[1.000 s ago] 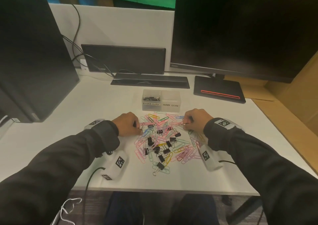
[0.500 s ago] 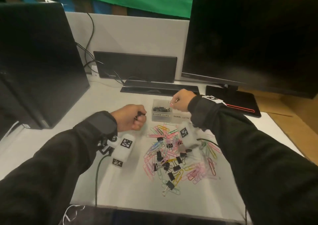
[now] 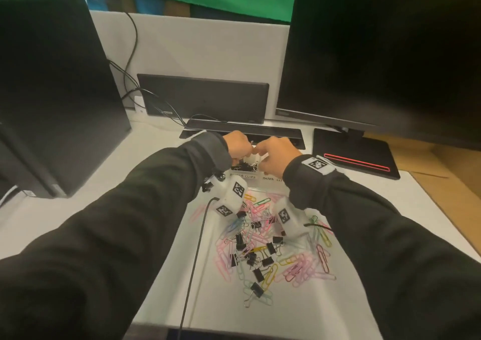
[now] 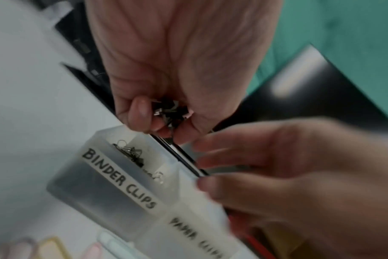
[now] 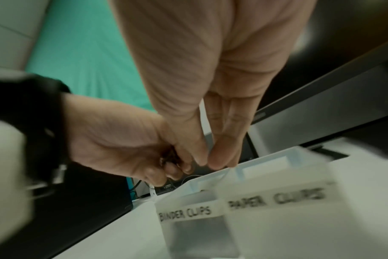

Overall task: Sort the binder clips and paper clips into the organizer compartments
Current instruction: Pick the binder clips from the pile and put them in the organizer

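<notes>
The clear organizer (image 3: 243, 176) stands at the back of the white desk, with labels BINDER CLIPS and PAPER CLIPS (image 5: 277, 198). Several black binder clips (image 4: 131, 154) lie in its left compartment. My left hand (image 3: 238, 148) hovers over that compartment, fingers curled round a few black binder clips (image 4: 168, 110). My right hand (image 3: 273, 155) is beside it over the divider; its fingers (image 5: 222, 149) point straight down with nothing seen in them. A mixed pile of coloured paper clips and black binder clips (image 3: 268, 246) lies nearer to me.
A black computer tower (image 3: 52, 92) stands at the left and a large monitor (image 3: 377, 53) at the right, with its base (image 3: 356, 157) beside the organizer. A black bar (image 3: 242, 131) lies just behind the organizer. A cable (image 3: 197, 248) hangs from my left wrist.
Both hands left the pile and rose to the organizer, the right first and the left after it, carrying binder clips. The right hand's fingers have straightened.
</notes>
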A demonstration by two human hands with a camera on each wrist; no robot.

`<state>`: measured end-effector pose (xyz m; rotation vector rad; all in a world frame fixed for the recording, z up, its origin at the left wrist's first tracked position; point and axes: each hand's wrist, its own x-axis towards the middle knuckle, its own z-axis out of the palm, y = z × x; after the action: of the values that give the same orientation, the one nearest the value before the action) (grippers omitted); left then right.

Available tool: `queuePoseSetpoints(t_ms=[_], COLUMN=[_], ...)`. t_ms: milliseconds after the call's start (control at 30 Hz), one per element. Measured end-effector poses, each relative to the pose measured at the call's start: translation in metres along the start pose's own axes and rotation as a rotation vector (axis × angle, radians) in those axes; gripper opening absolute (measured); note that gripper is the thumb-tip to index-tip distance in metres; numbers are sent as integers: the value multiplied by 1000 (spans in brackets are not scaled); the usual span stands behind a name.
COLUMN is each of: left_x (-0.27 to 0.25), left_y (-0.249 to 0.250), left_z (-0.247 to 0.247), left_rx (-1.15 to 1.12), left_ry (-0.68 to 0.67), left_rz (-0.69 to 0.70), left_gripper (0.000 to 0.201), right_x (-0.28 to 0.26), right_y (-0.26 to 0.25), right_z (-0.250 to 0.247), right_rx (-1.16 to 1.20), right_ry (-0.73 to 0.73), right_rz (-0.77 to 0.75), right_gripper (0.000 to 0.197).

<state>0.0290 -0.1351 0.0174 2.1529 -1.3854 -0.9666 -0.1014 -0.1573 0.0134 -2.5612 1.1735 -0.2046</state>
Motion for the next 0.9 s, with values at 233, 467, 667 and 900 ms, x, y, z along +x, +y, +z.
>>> queuePoseSetpoints(t_ms=[233, 467, 667, 900], left_x=[12, -26, -100, -114], left_y=[-2, -17, -48, -71], left_z=[19, 18, 47, 60], left_rx=[425, 296, 604, 586], left_ry=[68, 259, -191, -190], left_rz=[144, 391, 409, 481], left_gripper=[30, 35, 30, 33], right_x=[-52, -91, -110, -109], right_y=[39, 44, 45, 42], right_z=[-14, 11, 31, 32], right_rx=[-33, -78, -55, -62], right_ry=[-129, -334, -247, -211], right_rz=[29, 13, 54, 90], right_gripper=[27, 31, 20, 22])
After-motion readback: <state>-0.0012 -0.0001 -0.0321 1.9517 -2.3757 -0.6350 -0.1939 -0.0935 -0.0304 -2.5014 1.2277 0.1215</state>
